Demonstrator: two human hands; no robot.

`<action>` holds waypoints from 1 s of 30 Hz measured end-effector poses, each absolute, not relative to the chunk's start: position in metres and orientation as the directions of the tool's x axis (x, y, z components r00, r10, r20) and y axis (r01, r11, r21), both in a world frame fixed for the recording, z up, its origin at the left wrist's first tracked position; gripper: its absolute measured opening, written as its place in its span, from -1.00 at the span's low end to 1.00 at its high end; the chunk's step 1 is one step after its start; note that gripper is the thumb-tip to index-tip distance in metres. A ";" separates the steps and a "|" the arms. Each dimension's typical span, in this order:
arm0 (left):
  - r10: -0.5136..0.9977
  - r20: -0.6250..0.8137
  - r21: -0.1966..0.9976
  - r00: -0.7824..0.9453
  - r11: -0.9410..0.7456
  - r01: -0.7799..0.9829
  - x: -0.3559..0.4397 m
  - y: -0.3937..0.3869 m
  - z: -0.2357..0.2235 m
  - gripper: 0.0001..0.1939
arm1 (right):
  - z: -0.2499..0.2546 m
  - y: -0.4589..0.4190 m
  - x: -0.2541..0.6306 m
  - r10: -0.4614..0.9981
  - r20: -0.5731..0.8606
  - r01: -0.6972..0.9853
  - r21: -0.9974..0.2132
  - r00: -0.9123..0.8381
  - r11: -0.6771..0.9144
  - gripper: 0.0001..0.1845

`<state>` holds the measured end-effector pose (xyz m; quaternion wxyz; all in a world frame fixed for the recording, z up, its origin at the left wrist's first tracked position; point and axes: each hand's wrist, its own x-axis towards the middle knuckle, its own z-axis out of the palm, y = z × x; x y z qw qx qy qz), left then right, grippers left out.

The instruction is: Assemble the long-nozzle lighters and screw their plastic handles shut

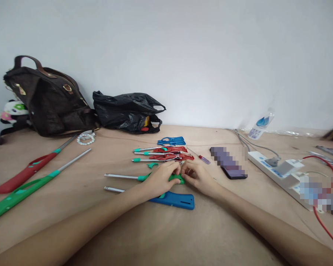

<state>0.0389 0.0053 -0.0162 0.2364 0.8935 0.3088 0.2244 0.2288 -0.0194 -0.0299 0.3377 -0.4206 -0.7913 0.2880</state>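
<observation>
A green utility lighter (pixel 180 180) with a long metal tube lies under my hands, its handle mostly hidden by them. My left hand (pixel 165 176) bends over the handle from the left, thumb and fingers closed on it. At the handle's right end, my right hand (pixel 198 176) has its fingertips pinched together; any small part between them is hidden. Nearer me rests a blue lighter (pixel 179 201), partly covered by my left forearm. Just beyond my hands are opened red lighters (pixel 180 157) with loose wires and metal tubes. A small green part (pixel 152 165) lies beside them.
A blue lighter shell (pixel 172 140) and a purple-handled screwdriver (pixel 204 159) lie farther back. Right are a phone (pixel 230 164), a power strip (pixel 272 171) and a bottle (pixel 261 123). Left are red (pixel 30 171) and green lighters (pixel 19 195), a bracelet (pixel 86 138), a backpack (pixel 50 99) and a black plastic bag (pixel 124 111).
</observation>
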 end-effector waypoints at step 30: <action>0.668 0.263 0.569 0.697 -0.690 0.447 0.039 0.006 -0.018 -0.74 | -0.016 -0.006 0.223 0.749 0.203 0.727 -0.180 -0.631 0.662 -0.81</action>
